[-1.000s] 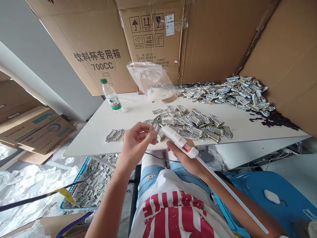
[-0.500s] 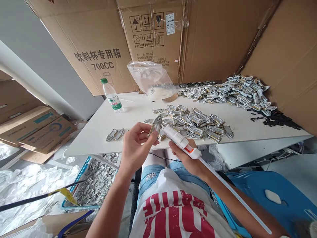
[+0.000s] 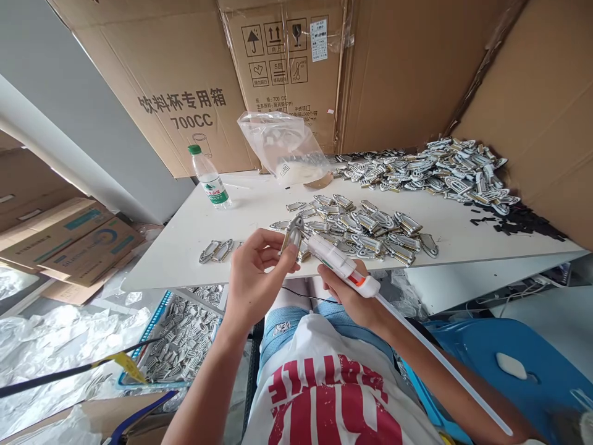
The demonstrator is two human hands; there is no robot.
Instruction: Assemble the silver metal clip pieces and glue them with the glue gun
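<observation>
Between its thumb and fingers, my left hand (image 3: 264,266) pinches a small oblong metal-and-white piece (image 3: 291,238), held upright above the table's front edge. My right hand (image 3: 347,293) is wrapped around a white hot glue gun (image 3: 336,256), whose nozzle points up and left at that piece. The nozzle tip is at or very close to the piece; contact is hard to make out. A long translucent glue stick (image 3: 445,358) sticks out of the gun's back end. Just beyond the hands lies a loose heap of similar pieces (image 3: 365,225), and a few more pieces (image 3: 216,250) lie to the left.
A water bottle (image 3: 210,179) and a clear plastic bag (image 3: 282,145) stand on the white table (image 3: 171,247). A larger pile of pieces (image 3: 454,170) and black strips (image 3: 514,222) lie at right. Cardboard walls (image 3: 393,80) rise behind. Below left is a blue basket (image 3: 157,318) of pieces.
The glue gun and my right hand have shifted very slightly right and down. My left hand keeps its pinch on the piece, almost in the same place.
</observation>
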